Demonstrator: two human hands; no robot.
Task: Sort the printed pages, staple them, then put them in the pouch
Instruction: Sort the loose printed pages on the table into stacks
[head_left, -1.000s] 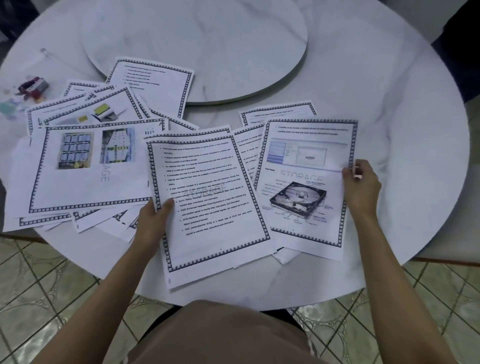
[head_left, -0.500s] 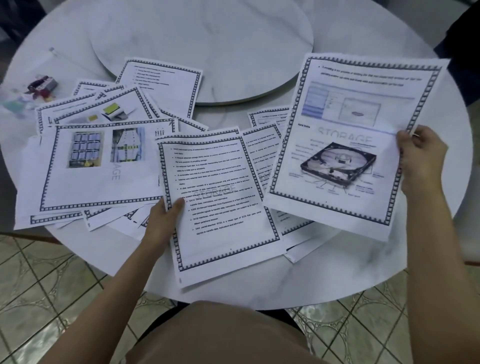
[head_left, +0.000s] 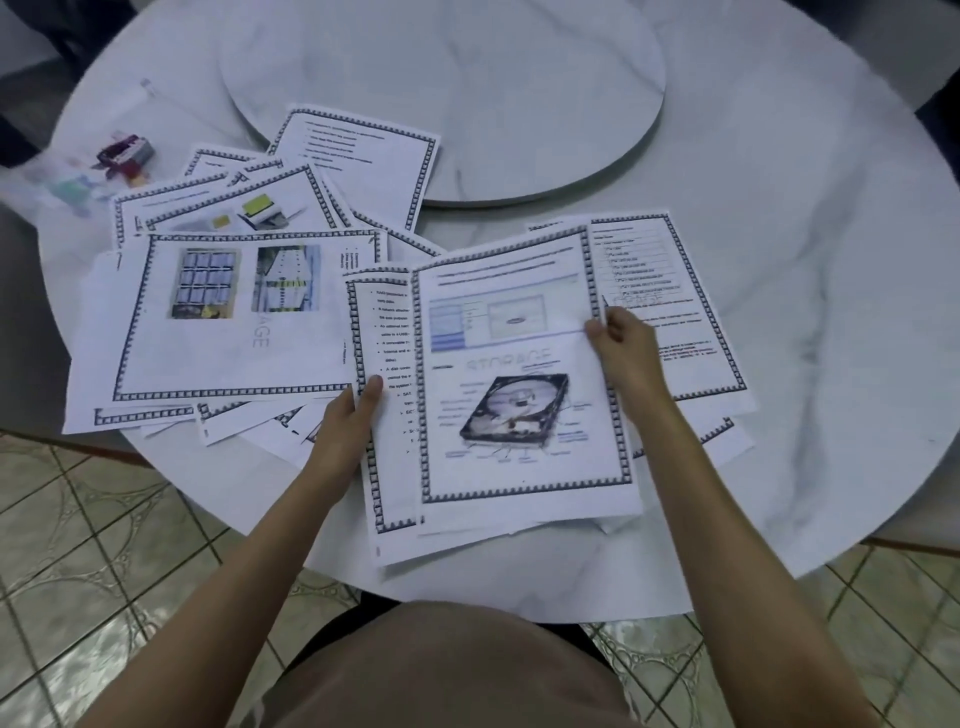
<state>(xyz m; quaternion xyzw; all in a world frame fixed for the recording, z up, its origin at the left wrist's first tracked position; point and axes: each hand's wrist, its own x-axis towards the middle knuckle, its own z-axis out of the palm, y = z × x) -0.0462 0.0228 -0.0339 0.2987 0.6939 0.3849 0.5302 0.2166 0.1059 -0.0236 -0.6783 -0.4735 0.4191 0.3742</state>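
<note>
Right hand (head_left: 621, 348) pinches the hard-drive page (head_left: 519, 405) by its right edge, long axis pointing away from the person, overlapping the text page (head_left: 392, 488) gripped at left by left hand (head_left: 353, 415), near front of table (head_left: 831, 364).

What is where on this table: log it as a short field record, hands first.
left hand: grips the left edge of the text page, thumb on top
right hand: pinches the right edge of the hard-drive page
hard-drive page: lies over the text page, covering most of it
left side: loose overlapping pages, photo page on top
right side: list page uppermost, right of the hard-drive page
far left: small red object, too blurred to name
surface: round marble table with a raised turntable
</note>
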